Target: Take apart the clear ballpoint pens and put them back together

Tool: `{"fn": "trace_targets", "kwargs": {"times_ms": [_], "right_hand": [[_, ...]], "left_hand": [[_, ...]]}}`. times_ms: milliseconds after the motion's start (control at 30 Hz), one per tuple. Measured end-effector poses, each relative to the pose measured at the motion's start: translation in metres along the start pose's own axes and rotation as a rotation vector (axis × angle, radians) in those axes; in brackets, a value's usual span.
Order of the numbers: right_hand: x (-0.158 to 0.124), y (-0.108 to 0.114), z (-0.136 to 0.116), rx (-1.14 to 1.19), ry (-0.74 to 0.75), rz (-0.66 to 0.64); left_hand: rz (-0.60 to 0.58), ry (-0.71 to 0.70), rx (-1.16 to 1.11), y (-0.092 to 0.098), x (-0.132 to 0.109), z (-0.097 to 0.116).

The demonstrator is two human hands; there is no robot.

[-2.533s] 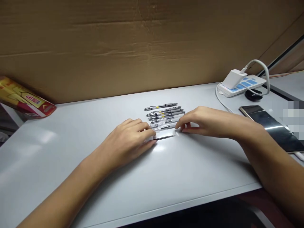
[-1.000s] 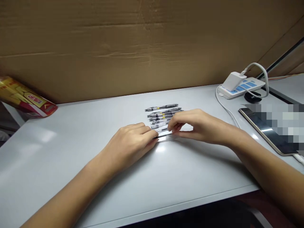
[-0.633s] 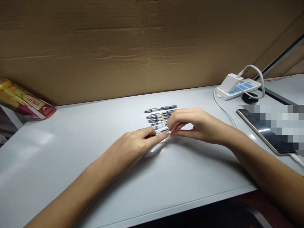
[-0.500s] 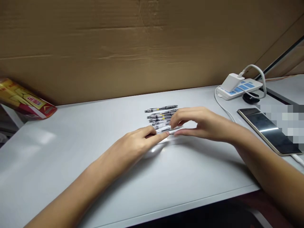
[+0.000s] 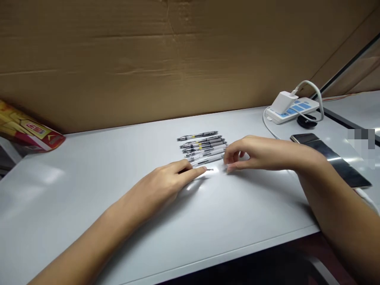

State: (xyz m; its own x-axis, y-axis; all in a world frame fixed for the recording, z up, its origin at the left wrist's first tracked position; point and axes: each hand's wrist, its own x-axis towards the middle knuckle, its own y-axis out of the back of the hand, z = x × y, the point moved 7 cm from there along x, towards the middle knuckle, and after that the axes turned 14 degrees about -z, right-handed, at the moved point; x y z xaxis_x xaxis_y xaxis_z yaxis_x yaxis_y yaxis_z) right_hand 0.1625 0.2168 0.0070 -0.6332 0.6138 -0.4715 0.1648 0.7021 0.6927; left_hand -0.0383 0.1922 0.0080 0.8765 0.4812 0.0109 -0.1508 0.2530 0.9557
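Observation:
Several clear-barrelled retractable pens (image 5: 202,148) lie side by side in a loose row on the table, tips pointing left or right cannot be told for each. My left hand (image 5: 175,175) lies with its fingertips over the lowest pen (image 5: 209,169), whose metal tip shows beyond them. Whether that hand grips the pen, I cannot tell. My right hand (image 5: 242,155) hovers at the right ends of the row, fingers curled and apart, holding nothing. Its fingertips are close to the lower pens.
The pale grey table (image 5: 89,190) ends in a front edge below my arms. A cardboard wall (image 5: 148,59) stands behind it. At the right are a power strip (image 5: 292,113) with a white charger (image 5: 283,103), a black object (image 5: 305,121) and a phone (image 5: 329,156). A red-and-yellow package (image 5: 25,128) sits at the far left.
My right hand has drawn back rightward off the pens. The row now shows fully and lies more spread out. The lowest pen's tip shows past my left fingers.

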Motion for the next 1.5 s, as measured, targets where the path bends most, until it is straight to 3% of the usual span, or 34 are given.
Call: {"fn": "trace_targets", "kwargs": {"times_ms": [133, 533, 667, 1500], "right_hand": [[0.002, -0.001, -0.014, -0.015, 0.122, 0.029], [0.006, -0.001, -0.022, -0.042, 0.165, 0.081], [0.006, 0.000, -0.026, -0.046, 0.190, 0.101], [0.005, -0.001, -0.023, -0.047, 0.173, 0.062]], "left_hand": [[-0.060, 0.003, 0.021, -0.004, 0.000, -0.001], [-0.109, 0.023, 0.043, -0.008, 0.001, -0.002], [-0.074, -0.013, 0.025, -0.005, 0.001, 0.001], [-0.084, -0.004, 0.060, -0.006, 0.000, 0.001]]}}
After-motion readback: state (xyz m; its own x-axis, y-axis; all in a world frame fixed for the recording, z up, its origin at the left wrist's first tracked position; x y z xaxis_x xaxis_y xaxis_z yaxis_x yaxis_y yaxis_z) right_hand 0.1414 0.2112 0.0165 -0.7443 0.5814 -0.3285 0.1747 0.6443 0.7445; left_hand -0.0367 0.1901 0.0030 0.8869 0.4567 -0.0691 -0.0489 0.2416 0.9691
